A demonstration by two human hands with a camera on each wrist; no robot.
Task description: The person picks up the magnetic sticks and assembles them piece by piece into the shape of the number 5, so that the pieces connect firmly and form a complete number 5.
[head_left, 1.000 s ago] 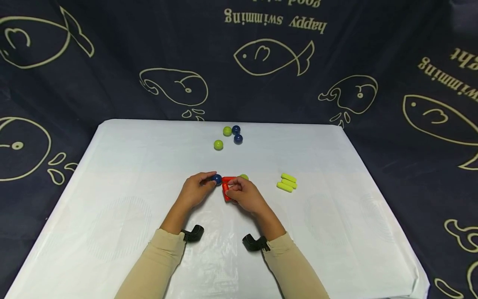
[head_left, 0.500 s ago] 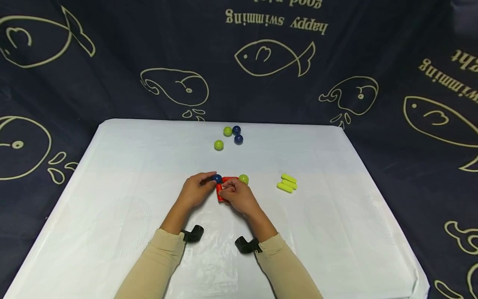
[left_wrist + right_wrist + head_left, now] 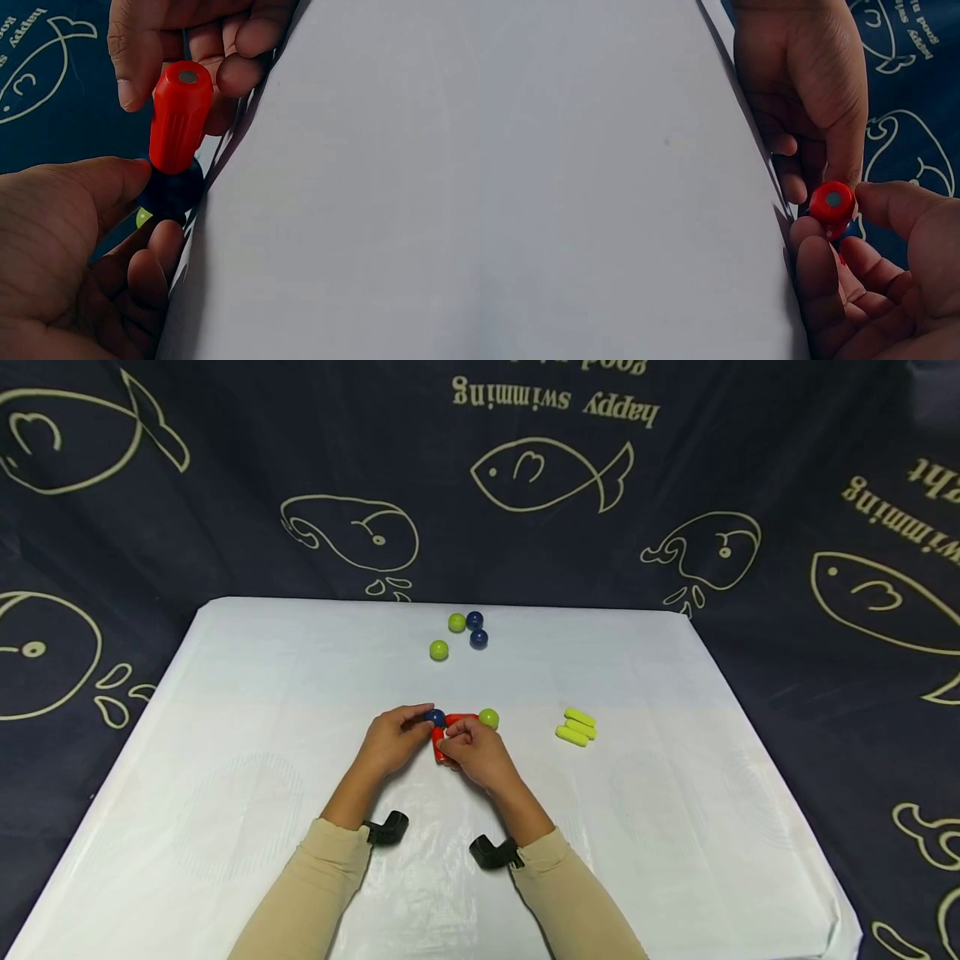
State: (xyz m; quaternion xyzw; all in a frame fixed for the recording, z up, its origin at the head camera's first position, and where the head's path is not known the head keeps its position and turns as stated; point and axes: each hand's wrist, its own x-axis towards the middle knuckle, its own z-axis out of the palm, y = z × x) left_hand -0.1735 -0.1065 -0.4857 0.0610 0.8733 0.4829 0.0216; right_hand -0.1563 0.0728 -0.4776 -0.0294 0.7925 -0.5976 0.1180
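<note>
My left hand pinches a dark blue ball between thumb and fingers at mid table. My right hand holds a short red rod, which points toward me with its far end against the blue ball. A grey round inset, like a magnet, shows in the near end of this red rod in the right wrist view. A second red rod runs rightward from the blue ball to a green ball. In the left wrist view the blue ball sits right behind the red rod.
Three yellow-green rods lie side by side to the right of my hands. Toward the back edge are two dark blue balls and two green balls. The white-covered table stands before a dark patterned cloth.
My right hand has moved left with the red rod, bringing its end to the blue ball. The green ball at right has come into full view. My left hand has stayed put.
</note>
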